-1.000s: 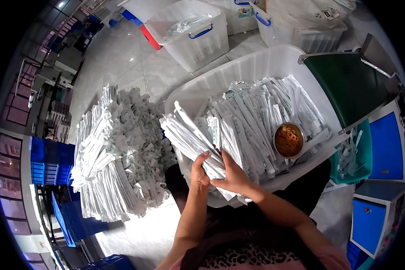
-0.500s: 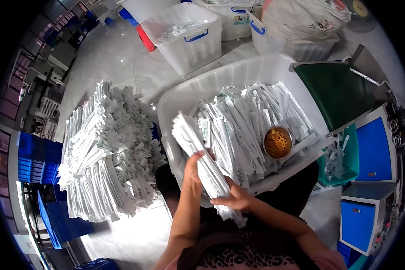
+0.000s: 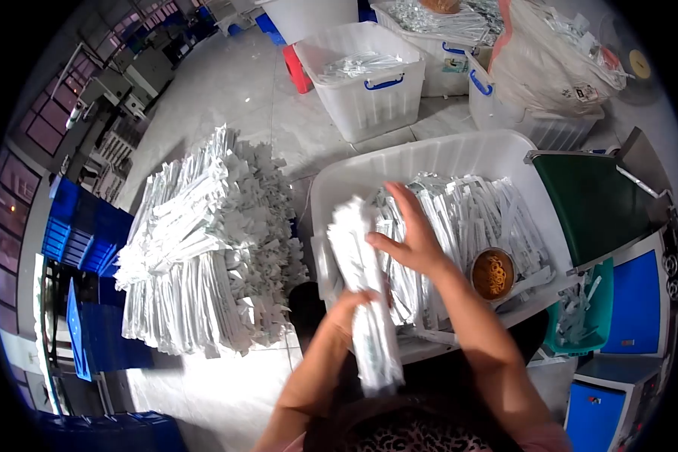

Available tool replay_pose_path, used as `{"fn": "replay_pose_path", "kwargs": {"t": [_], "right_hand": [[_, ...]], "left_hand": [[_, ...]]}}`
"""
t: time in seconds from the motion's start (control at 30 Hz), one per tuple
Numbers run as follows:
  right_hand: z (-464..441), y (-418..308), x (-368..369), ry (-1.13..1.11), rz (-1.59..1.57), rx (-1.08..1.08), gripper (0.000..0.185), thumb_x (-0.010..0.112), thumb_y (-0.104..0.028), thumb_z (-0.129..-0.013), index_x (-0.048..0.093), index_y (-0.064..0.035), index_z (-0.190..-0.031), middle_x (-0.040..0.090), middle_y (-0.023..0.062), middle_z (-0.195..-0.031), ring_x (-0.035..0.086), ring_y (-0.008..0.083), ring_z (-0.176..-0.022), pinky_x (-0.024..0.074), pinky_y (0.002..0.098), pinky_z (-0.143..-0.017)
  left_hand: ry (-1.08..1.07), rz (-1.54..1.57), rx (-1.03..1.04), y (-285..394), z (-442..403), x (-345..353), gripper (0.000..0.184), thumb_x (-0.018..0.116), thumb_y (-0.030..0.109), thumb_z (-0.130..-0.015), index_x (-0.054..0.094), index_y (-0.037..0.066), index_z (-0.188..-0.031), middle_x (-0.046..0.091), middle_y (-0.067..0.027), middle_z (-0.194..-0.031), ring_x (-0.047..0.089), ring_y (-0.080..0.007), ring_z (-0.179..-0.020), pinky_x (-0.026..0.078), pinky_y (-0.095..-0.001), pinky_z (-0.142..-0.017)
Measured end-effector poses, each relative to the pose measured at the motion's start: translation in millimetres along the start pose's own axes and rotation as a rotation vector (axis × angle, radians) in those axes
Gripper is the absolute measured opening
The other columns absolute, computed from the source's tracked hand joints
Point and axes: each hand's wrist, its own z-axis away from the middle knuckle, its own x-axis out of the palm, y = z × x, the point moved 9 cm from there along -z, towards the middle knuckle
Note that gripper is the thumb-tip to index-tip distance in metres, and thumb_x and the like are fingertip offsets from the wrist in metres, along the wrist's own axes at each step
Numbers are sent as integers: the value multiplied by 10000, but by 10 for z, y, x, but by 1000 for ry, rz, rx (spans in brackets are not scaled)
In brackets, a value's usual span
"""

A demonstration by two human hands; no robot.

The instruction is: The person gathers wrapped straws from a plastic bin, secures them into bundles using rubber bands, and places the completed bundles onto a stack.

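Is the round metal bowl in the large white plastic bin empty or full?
Partly filled: the round metal bowl holds thin orange rings, and some bare inner wall shows beside them.

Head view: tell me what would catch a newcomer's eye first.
The eye would probably fall on the large pile of long white packets left of the white bin. Next comes the bundle of packets gripped in the left hand, mid-picture, the right hand open beside it. Then come orange rings in a round bowl among the loose packets inside the bin.
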Motion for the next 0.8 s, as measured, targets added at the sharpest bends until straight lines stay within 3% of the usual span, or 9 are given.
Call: {"fn": "replay_pose_path", "kwargs": {"t": [0.1,0.17,0.27,0.33,0.43,0.53,0.63,0.7,0.8], "right_hand": [[-328,-198,54,-96,198,-149,678,671,-310,-693,370,-30,-1232,397,204,-1244,443,280,-1100,368,340,-898],[-281,120,352,-613,-57,260,547,662,-267,-693,489,-3,-1140,546,197,-1071,531,253,-997,386,311,-877],[27,116,418,-788,-42,344,425,647,-253,-698,580,14,-1021,617,165,-922,578,235,-914,398,302,-859],[403,183,563,-722,-190,301,407,651,-277,-707,599,11,-991,610,164,-956,562,234,-954,394,299,-866],[586,368,548,-596,-254,393,533,636,-449,-698,572,-81,-1078,588,164,-1019,555,281,-968,404,324,-865],[507,279,340,-452,-334,334,511,636,-445,-695,563,-147,-1104,588,125,-1042,552,273,-979,411,331,-856],[661,524,316,-465,-426,418,304,655,-297,-709,616,-82,-921,618,72,-889,565,183,-881,424,297,-797],[649,475,110,-202,-656,353,191,658,-216,-704,619,-35,-753,602,21,-689,549,98,-682,432,237,-662],[834,677,28,-97,-803,476,191,602,-205,-750,609,-14,-750,604,45,-698,553,104,-702,426,240,-687]], "left_hand": [[-102,3,-58,-113,-53,378,523,622,91,-586,443,-40,-1060,546,-126,-835,571,-244,-725,499,-354,-662],[-127,-26,-90,-128,-107,405,528,641,104,-602,449,-29,-1076,555,-133,-861,572,-248,-737,500,-377,-669],[-362,22,-155,-287,-3,531,706,685,195,-621,358,-17,-1210,509,-216,-1054,543,-347,-935,466,-458,-790],[-666,217,-163,-417,5,688,941,726,479,-548,322,-11,-1241,391,-242,-1196,421,-412,-1086,390,-499,-884],[-543,329,-296,-723,-100,483,1080,658,673,-454,338,-13,-1224,422,-221,-1184,436,-368,-1088,377,-472,-907],[-381,212,-262,-819,-324,300,720,670,434,-537,437,1,-1062,521,-104,-838,515,-254,-811,440,-353,-742],[-335,226,-311,-760,-307,544,432,643,251,-634,495,-11,-944,541,-133,-831,563,-264,-774,492,-394,-704],[-353,299,-302,-783,-260,582,591,662,303,-615,469,-28,-1065,547,-172,-945,550,-306,-891,480,-408,-762],[-395,237,-348,-883,-233,797,704,679,300,-590,426,-48,-1147,508,-212,-1090,494,-384,-1016,433,-464,-846]]}}
